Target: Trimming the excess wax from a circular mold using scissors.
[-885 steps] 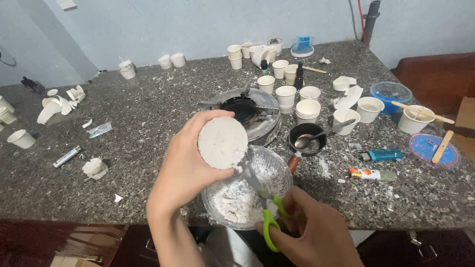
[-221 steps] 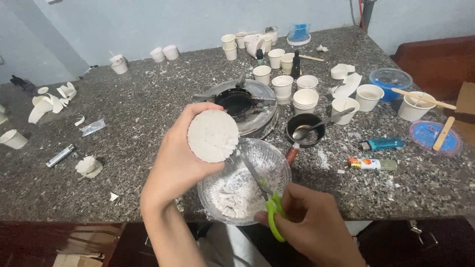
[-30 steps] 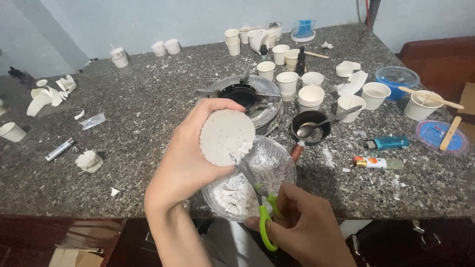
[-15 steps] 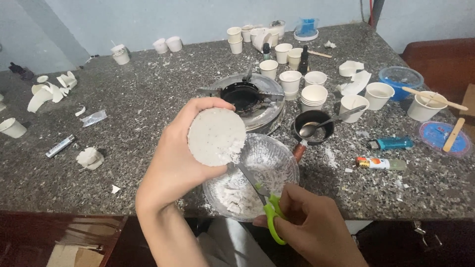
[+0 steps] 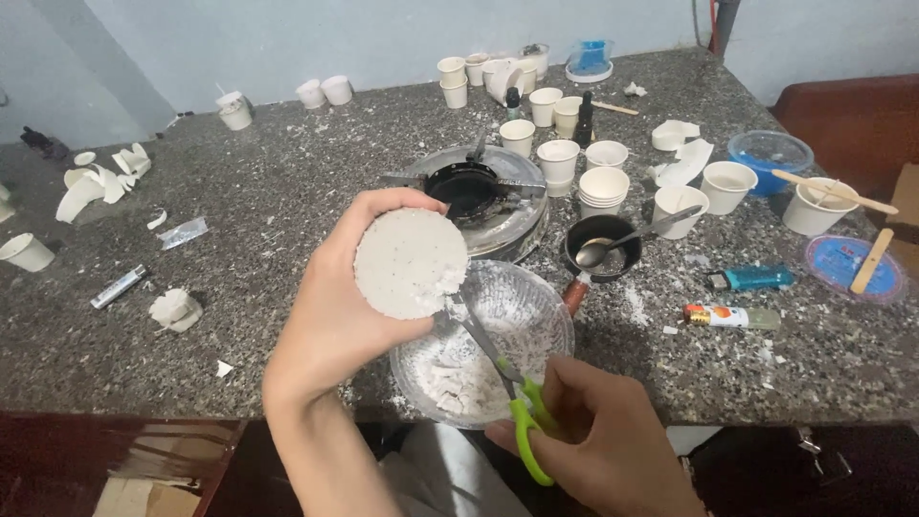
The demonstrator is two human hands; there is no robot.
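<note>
Since half a second ago the white disc has tipped a little more toward the camera and sits slightly higher over the bowl; the scissors have barely shifted.

Well left of the grip, a small silvery tube (image 5: 119,286) and a clear flat packet (image 5: 182,233) lie on the speckled grey stone counter (image 5: 287,191), among torn white paper cups. The left hand (image 5: 340,306) is wrapped tight round a chalky, pitted white disc (image 5: 410,262), fingers behind it and thumb on its lower rim. The disc's crumbly lower right edge meets the blade tips of green-handled scissors (image 5: 498,373), gripped in the right hand (image 5: 598,436), fingers closed through the loops. Directly beneath sits a clear glass bowl (image 5: 536,306) holding white chunks. Right of the grip lie a blue lighter (image 5: 751,279) and a slim lighter with a red and yellow label (image 5: 729,316), then a round blue lid (image 5: 842,263) under a wooden stick.
</note>
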